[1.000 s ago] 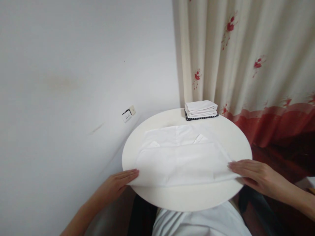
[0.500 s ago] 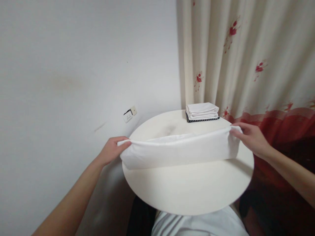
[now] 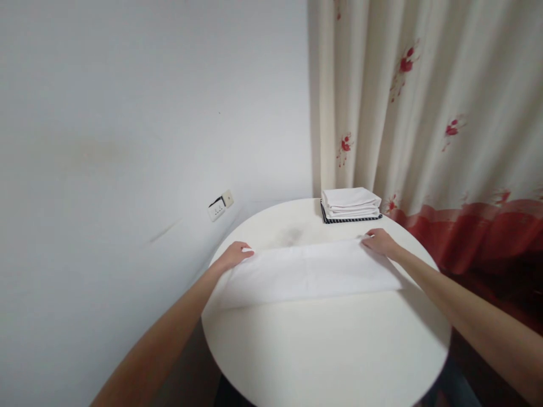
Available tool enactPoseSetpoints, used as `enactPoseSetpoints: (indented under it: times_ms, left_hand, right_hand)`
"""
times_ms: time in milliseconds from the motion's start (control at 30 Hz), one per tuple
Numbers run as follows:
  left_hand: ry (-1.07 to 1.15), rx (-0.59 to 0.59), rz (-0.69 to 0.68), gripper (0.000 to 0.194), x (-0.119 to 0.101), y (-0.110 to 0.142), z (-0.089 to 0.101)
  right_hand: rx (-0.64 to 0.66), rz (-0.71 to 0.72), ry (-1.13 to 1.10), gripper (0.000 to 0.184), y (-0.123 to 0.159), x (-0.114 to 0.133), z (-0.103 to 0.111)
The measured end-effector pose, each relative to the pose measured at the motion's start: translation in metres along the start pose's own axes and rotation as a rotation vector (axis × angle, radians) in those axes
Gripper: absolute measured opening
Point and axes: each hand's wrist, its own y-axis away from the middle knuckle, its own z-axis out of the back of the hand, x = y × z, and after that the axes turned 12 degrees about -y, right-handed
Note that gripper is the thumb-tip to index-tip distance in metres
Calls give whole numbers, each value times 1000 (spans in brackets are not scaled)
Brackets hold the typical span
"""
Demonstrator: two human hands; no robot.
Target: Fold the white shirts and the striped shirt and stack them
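A long white cloth [image 3: 309, 272], folded into a strip, lies across the middle of the round white table [image 3: 326, 345]. My left hand [image 3: 236, 254] pinches its far left corner between thumb and fingers. At the far right corner my right hand [image 3: 380, 243] grips the same cloth, fingers closed on the edge. The strip is fairly flat, with a faint crease near its centre. Its near edge rests on the tabletop.
At the table's back right sits a stack of folded white cloths [image 3: 351, 202] on a black-and-white striped piece [image 3: 353, 220]. A floral curtain [image 3: 407, 124] hangs behind it. On the left, the wall [image 3: 148, 113] carries a socket [image 3: 217, 210] close to the table.
Both hands have moved away from me and down, laying the raised cloth back onto the table. They have come closer together. The view has shifted slightly.
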Motion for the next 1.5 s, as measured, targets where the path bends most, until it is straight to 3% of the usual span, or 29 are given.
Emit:
enactPoseSetpoints:
  times_ms: [67, 133, 200, 300, 400, 500, 600, 700, 867, 967, 1033, 1133, 1267, 1333, 1400, 1500]
  left_hand:
    - [-67, -29, 22, 38, -13, 3, 1]
    - [-144, -86, -11, 48, -45, 11, -5]
    - [-253, -129, -200, 49, -92, 23, -20]
    - [-260, -75, -475, 54, -163, 47, -56]
    - [-258, -6, -523, 61, -196, 63, -87]
    - [-259, 0, -464, 59, -189, 68, -94]
    - [-303, 24, -442, 62, -159, 67, -85]
    - [-371, 29, -348, 61, -115, 66, -76]
    - [-455, 7, -171, 62, -26, 73, -65]
    - [-444, 81, -44, 64, 3, 71, -52]
    - [-461, 70, 32, 65, -2, 65, -41]
    - [-475, -32, -43, 64, -51, 52, -31]
    - [-368, 36, -358, 61, -145, 39, -49]
    - [-326, 55, -424, 61, -175, 36, -66]
    - [-295, 52, -429, 60, -185, 33, -81]
    - [-280, 42, -428, 60, -176, 31, -93]
  right_hand:
    - [-48, 57, 269, 31, 5, 13, -3]
    - [-97, 140, 423, 37, 18, 38, -17]
    - [-35, 293, 406, 41, 40, 68, -42]
    - [128, 495, 341, 51, 80, 103, -89]
    - [237, 490, 329, 58, 109, 108, -120]
    - [252, 427, 336, 61, 112, 93, -122]
    - [296, 396, 370, 68, 99, 72, -104]
    - [266, 305, 421, 70, 83, 45, -78]
    - [112, 175, 455, 70, 65, -19, -32]
    - [21, 98, 445, 66, 56, -38, -11]
    - [-47, 84, 446, 65, 51, -30, -6]
    - [-75, 159, 435, 63, 49, 14, -24]
    - [119, 365, 354, 57, 68, 85, -86]
    - [221, 421, 315, 59, 80, 106, -116]
    - [251, 393, 305, 61, 87, 112, -136]
    - [237, 380, 274, 59, 89, 108, -143]
